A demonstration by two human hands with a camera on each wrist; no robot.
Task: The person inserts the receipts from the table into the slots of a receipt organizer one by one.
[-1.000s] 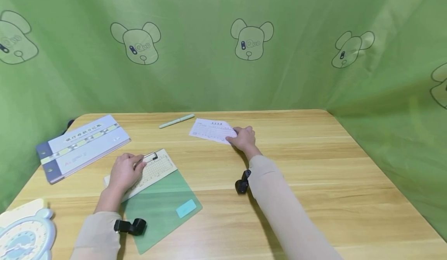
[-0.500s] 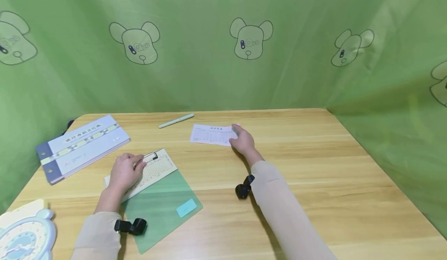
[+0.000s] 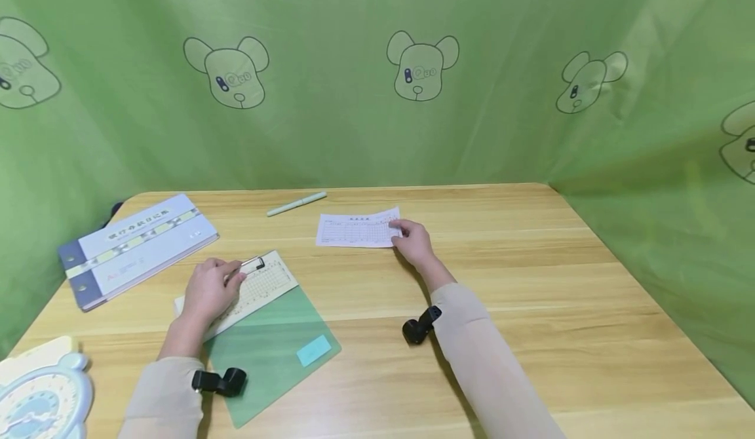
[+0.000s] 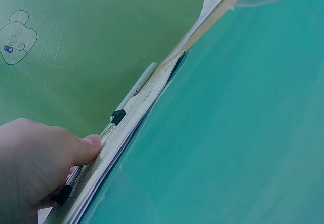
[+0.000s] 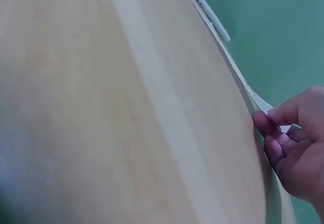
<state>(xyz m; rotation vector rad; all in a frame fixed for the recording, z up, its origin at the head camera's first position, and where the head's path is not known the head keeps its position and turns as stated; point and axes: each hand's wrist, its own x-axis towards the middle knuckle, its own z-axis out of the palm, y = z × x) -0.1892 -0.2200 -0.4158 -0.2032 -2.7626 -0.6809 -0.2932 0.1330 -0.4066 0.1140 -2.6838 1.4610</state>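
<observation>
My left hand (image 3: 209, 291) pinches the edge of a green clipboard (image 3: 265, 354) at its wire clip (image 3: 252, 265), the thumb on top. A cream printed sheet (image 3: 262, 288) lies along that edge of the board. In the left wrist view, black clip ends (image 4: 118, 116) show on either side of the thumb. At the back middle, my right hand (image 3: 415, 244) pinches the right end of a white printed form (image 3: 354, 230), between thumb and fingers. The form's right corner bends up off the table. In the right wrist view the form (image 5: 260, 102) is seen almost edge-on.
A pale green pen (image 3: 297, 204) lies near the back edge. A blue-white ledger book (image 3: 141, 249) with a patterned band lies at the left. At the front left sits a toy clock (image 3: 44, 393). A green curtain (image 3: 330, 131) surrounds the wooden table (image 3: 560, 308).
The right hand has drawn the white form slightly nearer and turned it until it lies almost square to the table's back edge. The left hand has stayed at the clip.
</observation>
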